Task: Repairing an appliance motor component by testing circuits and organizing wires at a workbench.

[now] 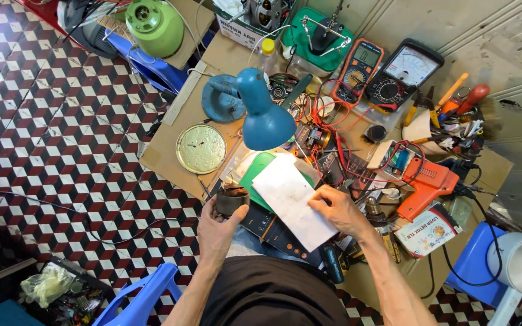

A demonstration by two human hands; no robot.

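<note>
My left hand holds a dark round motor part with copper windings at the near left edge of the low workbench. My right hand pinches the right edge of a white sheet of paper that lies tilted over a green board and a black panel. A blue desk lamp hangs just beyond the paper, its shade pointing down at it.
The cardboard-topped bench carries a round brass lid, an orange soldering gun, two multimeters, red wires, pliers and screwdrivers. A green motor housing sits far left. Blue plastic stools stand near me on chequered floor tiles.
</note>
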